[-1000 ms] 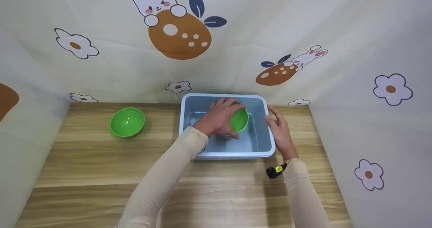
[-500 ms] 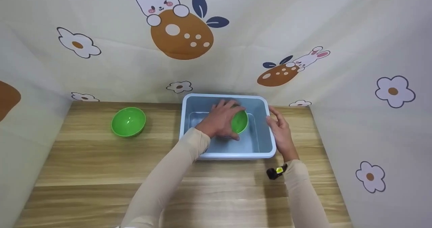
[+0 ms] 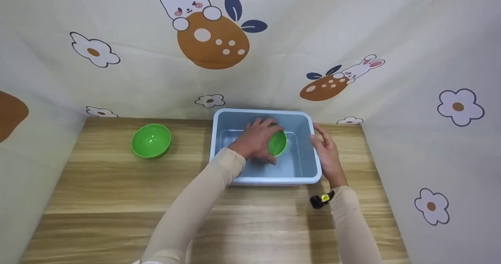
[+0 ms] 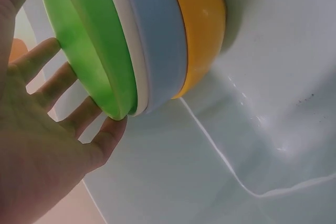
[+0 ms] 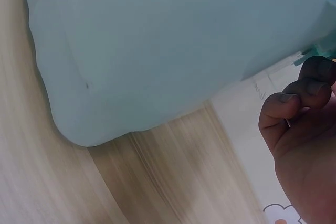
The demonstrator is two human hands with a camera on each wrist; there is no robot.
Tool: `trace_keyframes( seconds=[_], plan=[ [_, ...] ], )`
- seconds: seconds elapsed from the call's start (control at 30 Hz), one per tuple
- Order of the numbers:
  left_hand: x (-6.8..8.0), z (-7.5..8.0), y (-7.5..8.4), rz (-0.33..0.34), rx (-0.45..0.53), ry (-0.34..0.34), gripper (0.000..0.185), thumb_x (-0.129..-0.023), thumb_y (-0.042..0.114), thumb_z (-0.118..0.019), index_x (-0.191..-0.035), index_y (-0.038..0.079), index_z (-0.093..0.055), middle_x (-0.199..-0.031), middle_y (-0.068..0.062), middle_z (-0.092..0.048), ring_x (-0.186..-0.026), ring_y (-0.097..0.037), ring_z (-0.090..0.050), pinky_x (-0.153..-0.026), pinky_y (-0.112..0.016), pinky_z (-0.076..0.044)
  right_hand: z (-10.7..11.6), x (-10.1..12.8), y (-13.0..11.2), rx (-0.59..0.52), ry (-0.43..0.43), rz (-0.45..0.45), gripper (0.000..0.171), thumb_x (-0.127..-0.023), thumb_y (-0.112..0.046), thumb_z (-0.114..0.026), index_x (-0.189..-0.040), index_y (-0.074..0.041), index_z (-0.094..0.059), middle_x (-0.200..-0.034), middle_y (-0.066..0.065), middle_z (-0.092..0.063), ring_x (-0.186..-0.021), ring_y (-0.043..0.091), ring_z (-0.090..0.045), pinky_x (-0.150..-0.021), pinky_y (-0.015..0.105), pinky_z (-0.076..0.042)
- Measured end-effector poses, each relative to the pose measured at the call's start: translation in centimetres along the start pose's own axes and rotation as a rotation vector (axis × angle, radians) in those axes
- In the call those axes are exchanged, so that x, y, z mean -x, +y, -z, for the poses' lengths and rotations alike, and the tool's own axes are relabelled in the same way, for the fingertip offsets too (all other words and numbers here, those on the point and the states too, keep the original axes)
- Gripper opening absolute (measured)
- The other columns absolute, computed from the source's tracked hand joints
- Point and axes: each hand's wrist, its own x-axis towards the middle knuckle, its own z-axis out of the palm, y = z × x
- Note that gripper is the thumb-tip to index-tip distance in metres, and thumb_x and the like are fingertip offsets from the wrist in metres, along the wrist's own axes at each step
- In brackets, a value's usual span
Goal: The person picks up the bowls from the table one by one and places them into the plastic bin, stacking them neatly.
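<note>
Inside the light-blue plastic basin (image 3: 274, 180), my left hand (image 3: 256, 140) grips a tilted stack of bowls by its top rim, thumb and fingers spread around it. The top bowl is a green bowl (image 3: 278, 143). Below it, the left wrist view shows a white bowl (image 4: 126, 30), a blue bowl (image 4: 157, 40) and an orange bowl (image 4: 202, 30) nested together. Whether the orange one touches the basin floor, I cannot tell. At the basin's right side, my right hand (image 3: 328, 154) holds the rim, thumb on top; its curled fingers (image 5: 281, 106) show in the right wrist view.
Another green bowl (image 3: 151, 140) sits upright on the wooden table (image 3: 117, 189), left of the basin. A patterned cloth (image 3: 274, 76) hangs close behind the basin and at both sides. A black camera (image 3: 319, 201) is worn on the right wrist.
In the head view the whole scene has drifted slightly right. Both hands, the basin and the bowls keep nearly the same places relative to each other.
</note>
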Motion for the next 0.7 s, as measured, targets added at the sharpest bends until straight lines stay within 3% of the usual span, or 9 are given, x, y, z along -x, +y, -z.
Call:
trace_keyframes(
  seconds=[0.2,0.43,0.7],
  plan=[
    [0.20,0.15,-0.26,-0.004,-0.003,-0.022,0.105,-0.059,0.046,-0.097,-0.150,0.027,-0.050,-0.152,-0.002,-0.044,-0.136,-0.031,-0.042,-0.110,-0.060,-0.041,-0.28,-0.13,-0.07,-0.010,0.020,-0.008,0.053,-0.102,-0.041,-0.059,-0.152,-0.031,-0.046,-0.130,0.017,-0.066,-0.099,0.018,-0.072,-0.078,0.031,-0.061],
    [0.60,0.38,-0.28,0.021,0.024,-0.039,0.105,-0.059,0.041,-0.098,-0.151,0.027,-0.049,-0.153,-0.003,-0.043,-0.137,-0.031,-0.040,-0.113,-0.055,-0.041,-0.58,-0.24,-0.25,-0.003,0.006,-0.021,0.053,-0.102,-0.042,-0.059,-0.152,-0.032,-0.046,-0.134,0.018,-0.064,-0.104,0.020,-0.071,-0.080,0.032,-0.061],
    [0.84,0.43,0.28,0.034,0.059,-0.052,0.104,-0.061,0.035,-0.098,-0.151,0.028,-0.047,-0.155,-0.003,-0.039,-0.137,-0.030,-0.036,-0.107,-0.047,-0.050,-0.27,0.04,-0.10,-0.010,0.018,-0.028,0.052,-0.102,-0.044,-0.058,-0.151,-0.033,-0.045,-0.136,0.017,-0.063,-0.108,0.022,-0.071,-0.081,0.033,-0.061]
  ],
)
